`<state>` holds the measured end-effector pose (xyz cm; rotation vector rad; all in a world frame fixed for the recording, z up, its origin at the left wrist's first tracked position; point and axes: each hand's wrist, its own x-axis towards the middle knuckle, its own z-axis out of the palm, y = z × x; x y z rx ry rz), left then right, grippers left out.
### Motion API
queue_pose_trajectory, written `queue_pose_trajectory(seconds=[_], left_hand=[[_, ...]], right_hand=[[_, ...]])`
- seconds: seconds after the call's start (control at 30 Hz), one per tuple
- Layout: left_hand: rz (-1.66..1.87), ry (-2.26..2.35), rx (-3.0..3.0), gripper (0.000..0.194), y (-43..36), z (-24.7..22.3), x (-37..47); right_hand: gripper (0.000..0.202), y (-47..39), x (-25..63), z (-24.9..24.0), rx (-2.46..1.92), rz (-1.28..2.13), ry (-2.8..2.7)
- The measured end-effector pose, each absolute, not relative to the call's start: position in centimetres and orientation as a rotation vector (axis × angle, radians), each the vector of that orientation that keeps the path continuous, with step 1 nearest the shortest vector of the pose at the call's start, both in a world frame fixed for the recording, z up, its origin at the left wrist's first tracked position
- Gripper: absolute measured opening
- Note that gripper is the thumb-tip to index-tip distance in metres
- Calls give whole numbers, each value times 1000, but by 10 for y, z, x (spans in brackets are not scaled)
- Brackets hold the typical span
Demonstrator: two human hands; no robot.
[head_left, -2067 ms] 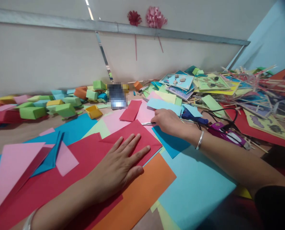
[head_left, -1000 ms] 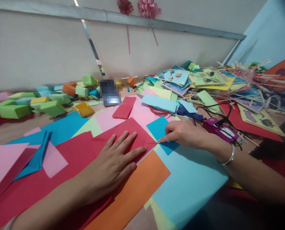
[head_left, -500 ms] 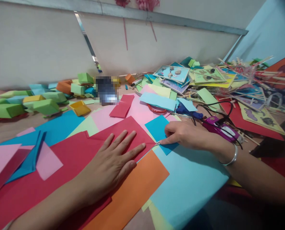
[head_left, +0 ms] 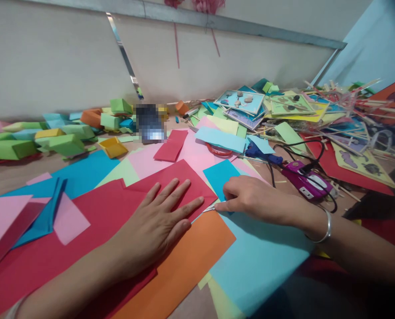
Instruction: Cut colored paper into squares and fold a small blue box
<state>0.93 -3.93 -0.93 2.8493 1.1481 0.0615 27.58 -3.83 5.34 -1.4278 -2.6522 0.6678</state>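
Note:
My left hand (head_left: 162, 217) lies flat on a red sheet of paper (head_left: 100, 221), fingers spread, near the sheet's pointed right corner. My right hand (head_left: 250, 198) is closed, its index finger stretched toward that corner, around a slim pointed metal blade (head_left: 209, 208). The blade's tip is at the red paper's edge; its other end is hidden in the hand. An orange sheet (head_left: 190, 261) is partly under the left hand. Below the right hand are a light blue sheet (head_left: 260, 257) and a small darker blue piece (head_left: 217, 175).
Folded paper boxes (head_left: 66, 145) line the back left. A purple power strip (head_left: 307, 179) with a black cord and a blue glue gun (head_left: 262, 153) sits right. Red scissor-like handles (head_left: 219, 151) show under light blue paper. Stone-decorated cards (head_left: 240, 103) and sticks pile up behind.
My right hand has shifted slightly left and down, and the metal blade's tip has moved along the red paper's edge toward my left hand. The left hand stays pressed on the paper.

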Motion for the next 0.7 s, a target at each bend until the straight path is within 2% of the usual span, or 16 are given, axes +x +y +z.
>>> queue_pose_trajectory(seconds=[0.27, 0.5, 0.7], left_hand=[[114, 1141, 2805, 48, -41, -14, 9], [328, 1198, 2657, 46, -32, 13, -4], [-34, 955, 2697, 55, -10, 17, -23]], right_hand=[[21, -50, 263, 47, -1072, 241, -2940], [24, -52, 258, 41, -1074, 149, -2928], [23, -52, 263, 43, -978, 87, -2992]])
